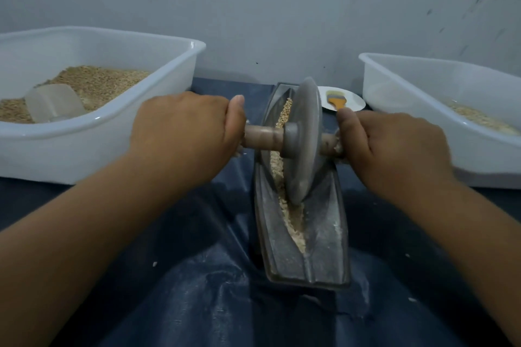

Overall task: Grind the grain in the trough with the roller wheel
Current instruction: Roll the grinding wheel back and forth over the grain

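Gripping the crosswise axle, both hands (186, 127) (394, 146) stand the wheel (306, 138) in the lengthwise trough (321, 234).

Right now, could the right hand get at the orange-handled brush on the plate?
Probably yes. The brush lies on the white plate just beyond the right hand, nothing between them, but that hand grips the roller wheel's handle and must let go first.

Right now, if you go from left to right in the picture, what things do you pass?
Left tub of grain with a scoop → left hand → roller wheel in the trough → right hand → right tub.
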Demonstrator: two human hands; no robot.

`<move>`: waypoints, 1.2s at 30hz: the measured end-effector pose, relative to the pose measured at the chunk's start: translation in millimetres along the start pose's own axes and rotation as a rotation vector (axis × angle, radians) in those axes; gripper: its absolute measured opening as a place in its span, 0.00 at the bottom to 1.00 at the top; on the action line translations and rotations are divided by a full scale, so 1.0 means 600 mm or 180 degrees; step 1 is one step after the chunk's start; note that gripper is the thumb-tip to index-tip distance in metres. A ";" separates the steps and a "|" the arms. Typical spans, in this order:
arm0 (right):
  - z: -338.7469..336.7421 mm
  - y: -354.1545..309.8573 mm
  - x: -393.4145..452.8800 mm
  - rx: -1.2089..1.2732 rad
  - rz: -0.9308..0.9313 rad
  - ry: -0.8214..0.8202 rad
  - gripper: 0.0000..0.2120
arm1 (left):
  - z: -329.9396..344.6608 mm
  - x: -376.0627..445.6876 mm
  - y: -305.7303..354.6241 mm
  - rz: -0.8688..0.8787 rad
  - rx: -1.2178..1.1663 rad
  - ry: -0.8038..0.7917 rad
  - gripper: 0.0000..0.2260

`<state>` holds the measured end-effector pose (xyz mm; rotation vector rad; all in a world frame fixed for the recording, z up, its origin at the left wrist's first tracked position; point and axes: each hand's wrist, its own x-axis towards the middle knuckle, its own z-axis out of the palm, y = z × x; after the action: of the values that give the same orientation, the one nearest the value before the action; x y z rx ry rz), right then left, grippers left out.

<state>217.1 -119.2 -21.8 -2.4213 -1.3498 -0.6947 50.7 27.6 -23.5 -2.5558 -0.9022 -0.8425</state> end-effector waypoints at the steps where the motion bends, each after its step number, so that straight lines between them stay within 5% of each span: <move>1: 0.005 0.000 0.005 -0.0023 0.0003 -0.0029 0.26 | 0.005 0.006 0.001 0.0038 0.0137 -0.0058 0.25; 11: -0.037 0.014 -0.020 0.0243 -0.0185 -0.0439 0.31 | -0.039 -0.025 -0.014 0.0135 -0.0305 0.0039 0.22; 16: 0.000 0.003 0.004 0.0014 0.0012 -0.0141 0.26 | -0.005 0.006 -0.009 0.0437 0.0301 -0.0175 0.40; 22: -0.025 0.013 -0.011 0.0052 -0.0143 -0.0386 0.30 | -0.014 -0.007 -0.026 0.0143 -0.0119 -0.0401 0.21; 26: -0.037 0.014 -0.024 0.0076 -0.0220 -0.0354 0.33 | -0.023 -0.019 -0.032 0.0421 -0.0304 0.0084 0.19; 36: -0.036 0.015 -0.024 0.0014 -0.0250 -0.0345 0.31 | -0.028 -0.022 -0.024 0.0084 -0.0262 -0.0181 0.24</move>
<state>212.7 -144.2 -11.2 -2.4454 -1.4936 -0.5861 25.8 24.9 -17.4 -2.6687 -0.8653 -0.8192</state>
